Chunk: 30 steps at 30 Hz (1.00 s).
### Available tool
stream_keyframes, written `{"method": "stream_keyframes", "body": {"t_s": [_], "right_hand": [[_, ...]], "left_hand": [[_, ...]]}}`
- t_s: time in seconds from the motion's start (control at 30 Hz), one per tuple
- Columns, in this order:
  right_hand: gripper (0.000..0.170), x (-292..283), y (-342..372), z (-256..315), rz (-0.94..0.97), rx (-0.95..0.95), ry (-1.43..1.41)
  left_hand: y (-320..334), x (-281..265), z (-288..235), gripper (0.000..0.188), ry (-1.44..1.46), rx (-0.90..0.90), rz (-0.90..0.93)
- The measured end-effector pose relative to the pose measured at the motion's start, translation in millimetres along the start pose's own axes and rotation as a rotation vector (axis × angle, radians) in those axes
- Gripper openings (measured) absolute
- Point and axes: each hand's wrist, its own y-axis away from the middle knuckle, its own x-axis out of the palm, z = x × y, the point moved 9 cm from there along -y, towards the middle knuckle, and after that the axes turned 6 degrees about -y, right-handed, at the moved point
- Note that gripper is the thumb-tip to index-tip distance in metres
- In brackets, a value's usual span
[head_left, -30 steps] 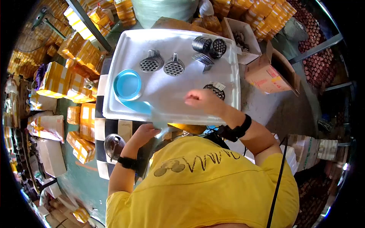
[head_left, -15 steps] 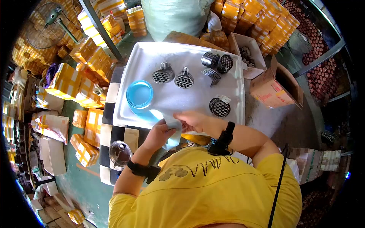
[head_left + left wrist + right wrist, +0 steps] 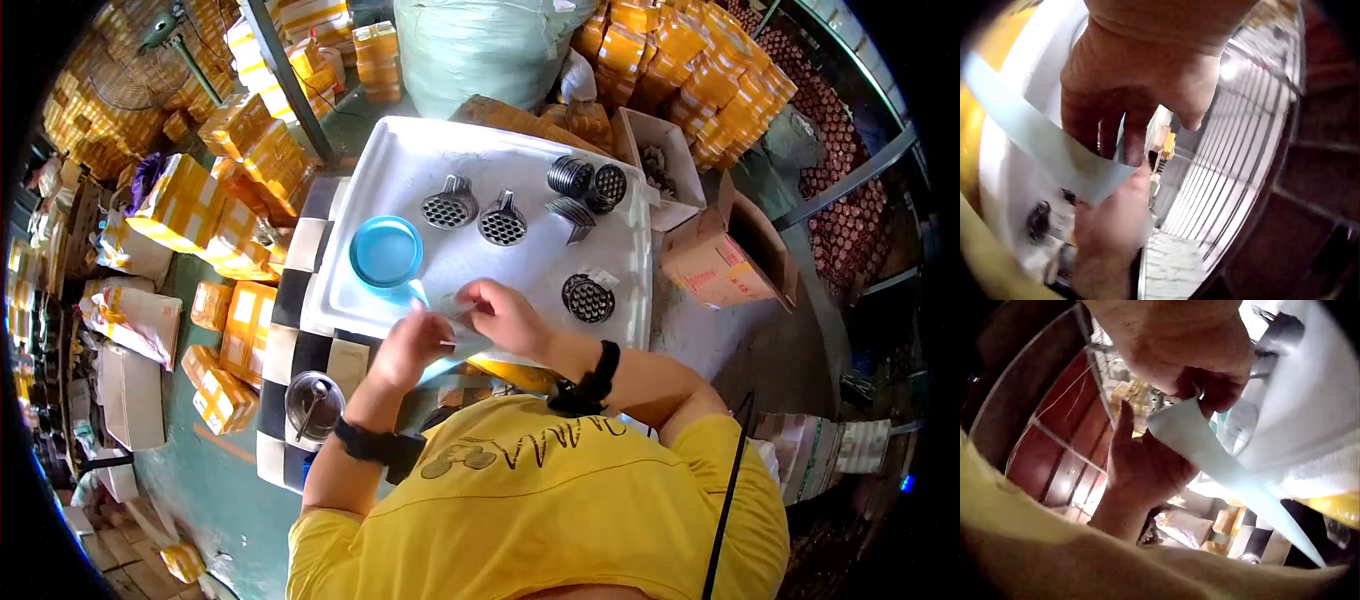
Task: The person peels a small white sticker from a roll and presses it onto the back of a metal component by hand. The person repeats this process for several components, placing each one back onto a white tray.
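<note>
Above the near edge of the white tray [image 3: 455,262], both hands pinch a pale translucent strip [image 3: 1047,144]. The left hand [image 3: 410,348] is on the left, and the right hand [image 3: 508,318] faces it close by. In the right wrist view, curled fingers of the right hand [image 3: 1179,344] grip the strip's corner [image 3: 1188,428], with the left hand [image 3: 1147,469] behind it. A round blue item [image 3: 386,252], a roll or dish, lies on the tray. Perforated metal mashers [image 3: 502,222] lie farther back, and a tagged one [image 3: 588,298] lies right of the hands.
Metal stacks [image 3: 572,178] occupy the tray's back right. Beside the tray stand an open carton [image 3: 725,250] and a white box [image 3: 665,150]. A metal bowl [image 3: 314,405] with a spoon sits on the checkered surface at left. Taped boxes [image 3: 240,330] are piled beyond.
The right hand has come from over the tray to the left hand and now meets it at the strip. Both hands have since risen slightly. The head view has shifted, moving the tray rightward in frame.
</note>
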Motion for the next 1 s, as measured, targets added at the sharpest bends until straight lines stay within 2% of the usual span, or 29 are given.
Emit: {"method": "stream_keyframes", "body": {"t_s": [0.07,0.13,0.2,0.27,0.3,0.33,0.4,0.5,0.6,0.67,0.83,1.0], "right_hand": [[0.021,3,11,72,0.121,-0.242,0.224],[0.022,6,24,105,0.217,-0.490,0.312],[0.023,-6,25,97,0.226,-0.301,0.310],[0.025,-15,24,84,0.181,-0.141,0.203],[0.026,-18,22,74,0.137,-0.078,0.098],[0.028,-20,21,67,0.093,-0.015,-0.009],[0.033,-23,19,60,0.035,0.041,-0.012],[0.032,-29,9,52,-0.039,0.072,0.053],[0.029,-31,6,65,-0.103,-0.028,0.157],[0.030,-28,5,82,-0.096,-0.192,0.345],[0.014,-16,2,83,-0.081,-0.316,0.450],[0.009,-13,2,97,-0.111,-0.455,0.543]], "left_hand": [[9,29,-13,0.066,0.268,-0.153,0.386],[15,31,-13,0.074,0.101,-0.214,0.265],[15,47,-27,0.065,0.152,-0.096,0.127],[-4,39,-17,0.048,-0.012,-0.006,0.218],[-10,40,-20,0.037,0.094,0.067,0.210],[-12,41,-25,0.035,0.121,0.108,0.188],[-19,32,-25,0.033,0.034,0.201,0.085],[-20,28,-23,0.031,-0.116,0.178,-0.002],[-19,26,-21,0.031,-0.049,0.152,-0.050],[-18,31,-23,0.031,0.055,0.164,0.027],[-11,23,-27,0.028,-0.084,0.122,0.030],[-12,20,-24,0.031,0.022,0.086,0.032]]}}
